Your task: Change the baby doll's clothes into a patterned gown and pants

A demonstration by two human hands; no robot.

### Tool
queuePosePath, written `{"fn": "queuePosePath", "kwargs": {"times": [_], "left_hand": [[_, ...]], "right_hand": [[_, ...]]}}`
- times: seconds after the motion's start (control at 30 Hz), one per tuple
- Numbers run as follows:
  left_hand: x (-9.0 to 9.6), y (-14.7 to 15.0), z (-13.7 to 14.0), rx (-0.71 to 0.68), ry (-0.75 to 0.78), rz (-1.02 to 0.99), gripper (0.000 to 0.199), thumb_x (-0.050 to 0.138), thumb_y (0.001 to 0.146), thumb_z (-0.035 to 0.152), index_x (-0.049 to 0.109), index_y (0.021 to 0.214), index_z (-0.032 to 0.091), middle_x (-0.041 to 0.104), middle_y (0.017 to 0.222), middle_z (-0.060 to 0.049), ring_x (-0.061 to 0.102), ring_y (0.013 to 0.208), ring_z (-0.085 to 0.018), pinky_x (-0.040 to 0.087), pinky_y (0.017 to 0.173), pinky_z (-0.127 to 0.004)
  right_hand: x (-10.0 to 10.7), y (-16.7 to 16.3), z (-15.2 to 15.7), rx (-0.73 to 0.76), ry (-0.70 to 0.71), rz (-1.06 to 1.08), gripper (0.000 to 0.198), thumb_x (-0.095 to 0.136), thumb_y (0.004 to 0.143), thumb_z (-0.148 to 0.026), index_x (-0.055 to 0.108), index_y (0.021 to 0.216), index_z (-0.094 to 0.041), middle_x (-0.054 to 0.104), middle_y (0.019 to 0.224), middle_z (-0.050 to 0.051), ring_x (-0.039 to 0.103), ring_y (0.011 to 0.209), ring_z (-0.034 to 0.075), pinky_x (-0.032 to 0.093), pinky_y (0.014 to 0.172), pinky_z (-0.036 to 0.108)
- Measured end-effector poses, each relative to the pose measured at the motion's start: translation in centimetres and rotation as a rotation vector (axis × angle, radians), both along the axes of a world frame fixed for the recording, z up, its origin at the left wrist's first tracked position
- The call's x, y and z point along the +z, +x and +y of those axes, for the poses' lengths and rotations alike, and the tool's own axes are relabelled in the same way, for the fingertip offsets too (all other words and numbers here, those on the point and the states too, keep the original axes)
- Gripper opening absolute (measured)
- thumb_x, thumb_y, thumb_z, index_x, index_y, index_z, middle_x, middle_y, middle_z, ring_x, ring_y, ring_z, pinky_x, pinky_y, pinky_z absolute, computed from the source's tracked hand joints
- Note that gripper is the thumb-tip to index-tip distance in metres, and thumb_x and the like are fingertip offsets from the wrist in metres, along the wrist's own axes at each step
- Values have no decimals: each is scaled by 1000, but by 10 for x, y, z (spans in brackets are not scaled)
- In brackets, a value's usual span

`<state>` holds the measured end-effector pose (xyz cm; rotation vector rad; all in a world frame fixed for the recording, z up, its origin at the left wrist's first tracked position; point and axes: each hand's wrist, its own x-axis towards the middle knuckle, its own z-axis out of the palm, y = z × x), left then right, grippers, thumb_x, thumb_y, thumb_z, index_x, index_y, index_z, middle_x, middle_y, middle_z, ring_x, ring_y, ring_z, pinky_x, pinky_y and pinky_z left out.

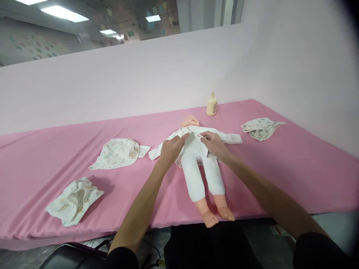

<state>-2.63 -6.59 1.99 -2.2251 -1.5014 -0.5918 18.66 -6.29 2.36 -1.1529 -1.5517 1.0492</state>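
Observation:
A baby doll (193, 175) lies on its back on the pink-covered table, feet at the near edge. It wears a white patterned baby shirt (231, 138), sleeves spread to both sides and the front partly open over its white body. My left hand (172, 148) is at the shirt's left front, fingers closed on the cloth near the chest. On the other side, my right hand (214, 144) pinches the shirt's right front edge between thumb and fingers. Both hands partly hide the doll's torso.
A cream pump bottle (212, 105) stands at the back by the white wall (126, 82). Crumpled patterned cloth (117, 153) lies left of the doll, with a folded patterned garment (74, 201) nearer me. Another folded cloth (261, 128) is at the right. A black chair (71, 256) stands below the table edge.

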Motion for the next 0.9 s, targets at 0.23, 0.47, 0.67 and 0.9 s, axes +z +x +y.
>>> {"fn": "queuePosePath", "kwargs": {"times": [0.23, 0.47, 0.67, 0.9], "left_hand": [[3, -3, 3, 77, -72, -107, 40, 42, 104, 33, 56, 139, 19, 74, 107, -10, 70, 87, -20, 44, 69, -27], [3, 1, 0, 134, -98, -106, 42, 42, 104, 31, 54, 143, 22, 75, 106, -8, 71, 88, -20, 44, 71, -27], [-5, 1, 2, 67, -15, -114, 36, 42, 103, 27, 64, 131, 25, 75, 100, -6, 69, 79, -17, 38, 63, -26], [-10, 9, 3, 55, 40, -154, 37, 41, 104, 30, 63, 132, 22, 75, 85, -6, 65, 68, -15, 35, 60, -26]], "right_hand": [[-1, 0, 0, -10, -4, 6, 21, 56, 82, -25, 70, 97, -21, 59, 72, -2, 50, 52, 8, 39, 44, 19], [-3, -1, 1, -14, 18, 6, 21, 55, 81, -25, 70, 96, -20, 59, 73, -3, 50, 54, 8, 40, 47, 19], [-2, -2, -1, 0, 12, 13, 24, 55, 82, -26, 71, 99, -21, 62, 75, -1, 52, 56, 9, 41, 48, 20], [1, -5, -4, -2, 34, 11, 23, 56, 83, -26, 73, 96, -19, 66, 82, 2, 55, 62, 11, 44, 49, 19]]}}
